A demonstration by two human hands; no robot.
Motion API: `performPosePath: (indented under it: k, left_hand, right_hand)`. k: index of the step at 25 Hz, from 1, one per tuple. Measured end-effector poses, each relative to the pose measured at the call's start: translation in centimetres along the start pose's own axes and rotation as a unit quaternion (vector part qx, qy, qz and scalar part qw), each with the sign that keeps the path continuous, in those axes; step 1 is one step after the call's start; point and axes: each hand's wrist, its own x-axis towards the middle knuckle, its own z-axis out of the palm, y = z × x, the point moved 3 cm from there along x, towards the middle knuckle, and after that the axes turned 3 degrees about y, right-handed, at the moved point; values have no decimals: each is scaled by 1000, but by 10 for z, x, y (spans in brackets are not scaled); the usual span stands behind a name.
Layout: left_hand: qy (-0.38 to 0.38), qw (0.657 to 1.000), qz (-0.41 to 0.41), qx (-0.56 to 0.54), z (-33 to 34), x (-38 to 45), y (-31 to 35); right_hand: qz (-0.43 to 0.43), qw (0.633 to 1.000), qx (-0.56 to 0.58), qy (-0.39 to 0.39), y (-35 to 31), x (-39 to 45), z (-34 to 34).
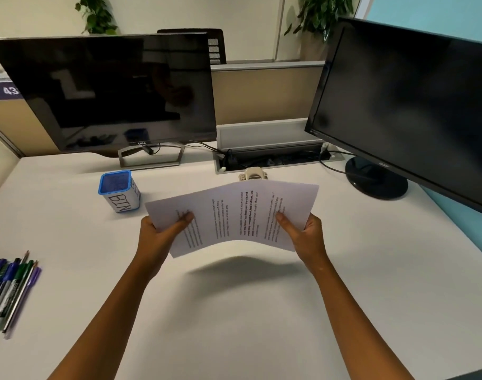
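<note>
1. Bright, even light falls from overhead on the white tabletop (234,311).
2. The held paper (234,215) casts a soft shadow below it.
3. The left monitor (110,89) shows dull reflections.
4. Edges bend outward; the pens (9,292) are blurred.

The white worktop (234,311) carried a blue-rimmed pot marked BIN (119,197) at far left, pens and pencils (9,289) at the near left edge, a beige stapler (253,173) far centre, a left monitor stand (152,157) and a right monitor stand (375,178).
</note>
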Motion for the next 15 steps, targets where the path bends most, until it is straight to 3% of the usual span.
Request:
performPosePath:
  k: [15]
  left_hand:
    - [-15,998,-60,5,-4,-12,-52]
  right_hand:
    - [89,995,-23,-27,46,-12,-5]
